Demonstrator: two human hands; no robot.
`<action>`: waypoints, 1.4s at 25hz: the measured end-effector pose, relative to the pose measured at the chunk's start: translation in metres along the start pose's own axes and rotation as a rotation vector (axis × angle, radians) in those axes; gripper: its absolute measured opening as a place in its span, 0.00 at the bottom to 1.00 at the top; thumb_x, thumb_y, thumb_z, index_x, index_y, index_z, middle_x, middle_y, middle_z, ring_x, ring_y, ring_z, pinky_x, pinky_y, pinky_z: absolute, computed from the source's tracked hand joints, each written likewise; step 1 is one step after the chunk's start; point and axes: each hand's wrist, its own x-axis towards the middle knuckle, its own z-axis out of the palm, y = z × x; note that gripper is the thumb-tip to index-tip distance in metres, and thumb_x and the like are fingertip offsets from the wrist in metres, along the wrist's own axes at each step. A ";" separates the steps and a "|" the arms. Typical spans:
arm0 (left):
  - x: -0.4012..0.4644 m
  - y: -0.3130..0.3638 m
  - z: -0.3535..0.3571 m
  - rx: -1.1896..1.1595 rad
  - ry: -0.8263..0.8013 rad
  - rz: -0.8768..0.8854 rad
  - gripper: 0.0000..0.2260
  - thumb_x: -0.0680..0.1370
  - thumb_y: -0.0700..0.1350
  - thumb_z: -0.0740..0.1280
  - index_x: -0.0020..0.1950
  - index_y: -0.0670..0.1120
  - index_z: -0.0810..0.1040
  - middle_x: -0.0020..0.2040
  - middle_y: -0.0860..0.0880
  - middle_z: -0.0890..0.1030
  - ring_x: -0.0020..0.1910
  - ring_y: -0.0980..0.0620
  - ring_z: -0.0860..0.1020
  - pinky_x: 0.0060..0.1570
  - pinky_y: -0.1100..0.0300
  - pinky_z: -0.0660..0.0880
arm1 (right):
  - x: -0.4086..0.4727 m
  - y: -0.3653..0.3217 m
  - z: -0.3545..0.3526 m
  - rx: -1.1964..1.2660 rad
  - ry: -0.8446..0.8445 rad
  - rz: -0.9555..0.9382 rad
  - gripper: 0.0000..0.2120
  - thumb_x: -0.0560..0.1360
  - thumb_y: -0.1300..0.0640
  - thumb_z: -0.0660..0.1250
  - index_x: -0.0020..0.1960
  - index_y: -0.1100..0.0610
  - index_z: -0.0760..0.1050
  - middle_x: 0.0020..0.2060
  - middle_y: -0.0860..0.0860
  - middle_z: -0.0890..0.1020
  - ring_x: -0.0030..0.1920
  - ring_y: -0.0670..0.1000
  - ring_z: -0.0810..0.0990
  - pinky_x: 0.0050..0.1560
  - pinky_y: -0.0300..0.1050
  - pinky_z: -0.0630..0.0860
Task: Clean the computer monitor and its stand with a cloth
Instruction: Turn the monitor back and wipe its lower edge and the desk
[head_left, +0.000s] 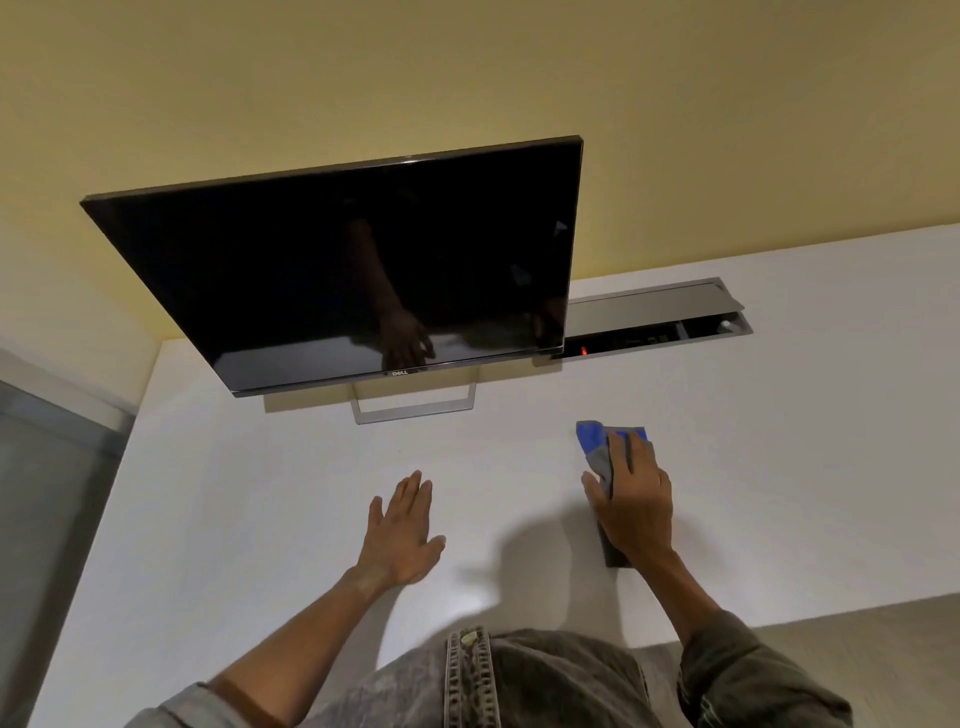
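Right hand (631, 499): fingers closed over cloth (597, 447); we gather it fully before lifting to the monitor (337, 265) beyond. Left hand (402, 535): spread, empty.

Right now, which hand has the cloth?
The right hand is on the blue and grey cloth, pressing it to the white desk. The left hand is flat, open and has nothing in it.

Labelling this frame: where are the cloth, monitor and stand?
cloth (589, 439): head view, blue corner past the fingers.
monitor (332, 270): head view, middle of dark screen.
stand (415, 414): head view, front bar of base.
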 end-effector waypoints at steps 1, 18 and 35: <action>0.000 0.002 -0.001 0.000 -0.003 -0.004 0.36 0.79 0.57 0.57 0.80 0.45 0.43 0.79 0.47 0.39 0.78 0.49 0.39 0.74 0.43 0.41 | 0.000 0.000 0.001 -0.003 -0.055 0.022 0.28 0.74 0.48 0.69 0.68 0.60 0.70 0.63 0.62 0.76 0.60 0.63 0.76 0.50 0.58 0.79; 0.072 -0.052 -0.062 -0.088 0.139 -0.187 0.37 0.80 0.60 0.58 0.80 0.46 0.44 0.80 0.48 0.43 0.79 0.47 0.45 0.73 0.41 0.48 | 0.102 -0.060 -0.027 0.427 0.020 0.123 0.21 0.81 0.50 0.58 0.73 0.54 0.66 0.53 0.52 0.78 0.44 0.52 0.78 0.48 0.49 0.79; 0.085 -0.072 -0.053 -0.072 -0.095 -0.151 0.39 0.80 0.63 0.53 0.77 0.48 0.32 0.77 0.50 0.30 0.77 0.48 0.33 0.72 0.37 0.41 | 0.114 -0.078 -0.010 0.029 0.269 -0.056 0.17 0.72 0.59 0.74 0.58 0.65 0.78 0.44 0.62 0.83 0.30 0.56 0.80 0.30 0.43 0.79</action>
